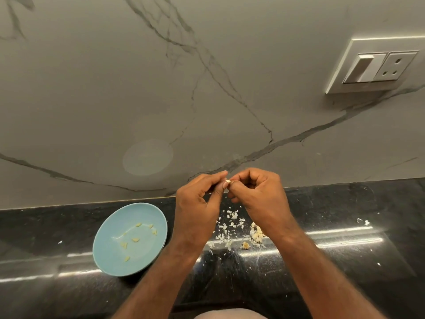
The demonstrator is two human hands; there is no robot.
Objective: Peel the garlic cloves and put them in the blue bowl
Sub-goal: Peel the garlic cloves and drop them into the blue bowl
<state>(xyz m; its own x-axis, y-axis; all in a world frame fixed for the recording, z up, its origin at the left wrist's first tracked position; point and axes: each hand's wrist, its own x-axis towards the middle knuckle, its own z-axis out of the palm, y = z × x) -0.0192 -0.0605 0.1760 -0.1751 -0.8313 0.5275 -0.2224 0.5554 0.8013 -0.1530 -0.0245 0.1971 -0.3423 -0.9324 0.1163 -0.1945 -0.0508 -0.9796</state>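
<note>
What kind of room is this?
Most likely a kitchen: there is a dark polished countertop, a marble-look wall behind it with a switch and socket plate, and a blue bowl holding peeled garlic cloves.

The worktop is black polished stone, glossy, with bright streaks of reflected light. The wall behind is smooth grey-veined marble with a soft sheen. The blue bowl has a smooth, satin glaze. The garlic skins look thin, dry and papery. The socket plate is white glossy plastic.
</note>
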